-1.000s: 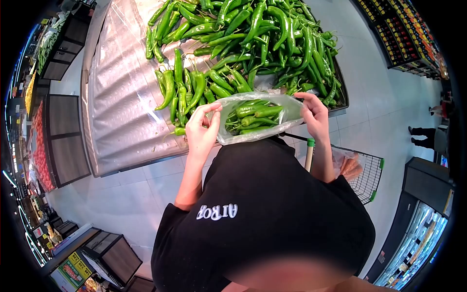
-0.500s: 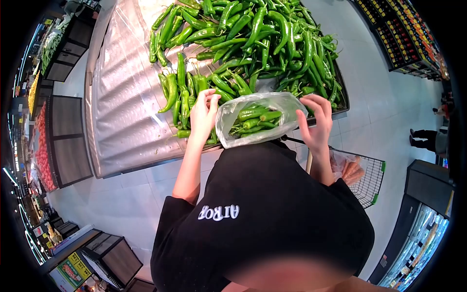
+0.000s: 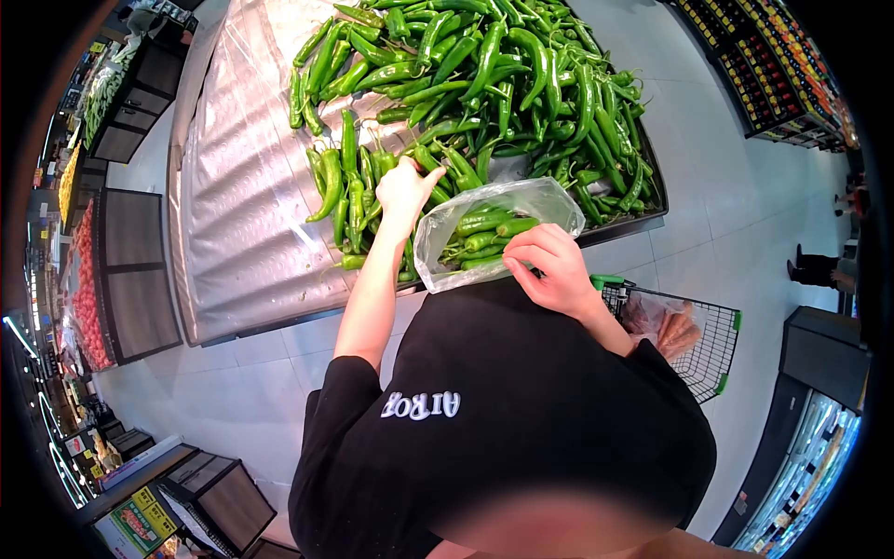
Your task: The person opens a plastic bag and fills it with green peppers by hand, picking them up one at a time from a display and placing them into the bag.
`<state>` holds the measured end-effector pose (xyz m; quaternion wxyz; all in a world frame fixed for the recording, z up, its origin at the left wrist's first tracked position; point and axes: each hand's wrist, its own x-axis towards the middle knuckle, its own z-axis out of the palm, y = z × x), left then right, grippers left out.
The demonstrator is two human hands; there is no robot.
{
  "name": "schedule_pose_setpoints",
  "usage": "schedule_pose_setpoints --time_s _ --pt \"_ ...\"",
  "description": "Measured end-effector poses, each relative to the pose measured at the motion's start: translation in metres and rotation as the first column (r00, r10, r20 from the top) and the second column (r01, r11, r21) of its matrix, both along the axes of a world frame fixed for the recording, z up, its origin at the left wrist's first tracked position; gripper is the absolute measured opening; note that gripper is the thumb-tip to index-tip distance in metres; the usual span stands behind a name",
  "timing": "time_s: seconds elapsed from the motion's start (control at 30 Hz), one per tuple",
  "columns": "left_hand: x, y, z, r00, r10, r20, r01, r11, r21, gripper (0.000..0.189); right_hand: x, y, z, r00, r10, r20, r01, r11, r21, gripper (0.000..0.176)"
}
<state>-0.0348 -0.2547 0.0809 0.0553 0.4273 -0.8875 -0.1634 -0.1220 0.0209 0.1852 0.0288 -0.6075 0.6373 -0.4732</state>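
A clear plastic bag with several green chili peppers inside lies at the near edge of the produce stand, close to my shirt. My left hand reaches past the bag into the loose peppers on the stand. Its fingers are curled around a green chili pepper, though the fingertips are partly hidden. Bent over the bag's near right rim, my right hand has its fingers and thumb closed on the plastic. More loose peppers lie left of my left hand.
A large heap of green peppers covers the stand's far right. Ridged silvery sheeting lines its left side. A shopping cart with a bag of orange-brown produce stands at my right. A person stands far right.
My left hand has moved from beside the bag's left rim forward onto the loose peppers. My right hand has come inward from the right rim to the near rim, its fingers now curled.
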Motion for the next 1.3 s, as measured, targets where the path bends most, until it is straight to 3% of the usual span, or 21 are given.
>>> schedule_pose_setpoints --time_s 0.2,0.3,0.43,0.7,0.83,0.93,1.1,1.13,1.27,1.3 --pt "0.023 0.015 0.016 0.997 -0.038 0.074 0.042 0.997 -0.061 0.068 0.001 0.003 -0.004 1.0 0.025 0.014 -0.025 0.999 0.046 0.012" --pt "0.032 0.005 0.011 0.985 -0.137 0.108 0.147 0.985 -0.09 0.07 0.0 0.003 -0.008 1.0 0.022 0.013 -0.023 0.999 0.047 0.012" --pt "0.03 0.003 0.02 0.955 -0.179 0.236 0.187 0.982 -0.014 0.064 -0.001 0.001 -0.01 0.999 0.033 0.0 -0.033 0.998 0.047 0.012" --pt "0.018 -0.013 -0.001 0.95 -0.151 0.271 0.163 0.986 -0.02 0.061 -0.002 0.001 -0.012 0.999 0.048 -0.015 -0.047 0.997 0.069 0.011" --pt "0.032 -0.006 0.028 0.956 -0.231 0.183 0.231 0.973 0.023 0.054 -0.004 0.003 -0.012 0.999 0.046 -0.012 -0.045 0.997 0.063 0.011" --pt "0.043 0.002 0.031 0.972 -0.204 0.115 0.201 0.979 0.037 0.053 -0.004 0.003 -0.014 0.999 0.043 -0.012 -0.042 0.997 0.065 0.011" --pt "0.042 0.014 0.022 0.999 -0.023 -0.025 0.026 0.992 0.122 0.049 -0.005 -0.001 -0.013 0.998 0.059 -0.006 -0.058 0.995 0.075 0.01" --pt "0.045 0.016 0.01 0.974 -0.061 -0.217 0.071 0.997 0.043 0.043 -0.005 -0.001 -0.013 0.998 0.063 -0.006 -0.063 0.995 0.071 0.01" --pt "0.041 0.009 0.007 0.862 -0.034 -0.506 0.108 0.987 0.117 0.038 -0.006 -0.004 -0.012 0.997 0.079 -0.005 -0.079 0.995 0.065 0.01" --pt "0.039 0.011 0.026 0.896 0.059 -0.439 0.027 0.982 0.188 0.04 -0.006 -0.005 -0.012 0.997 0.082 -0.006 -0.082 0.995 0.063 0.009"
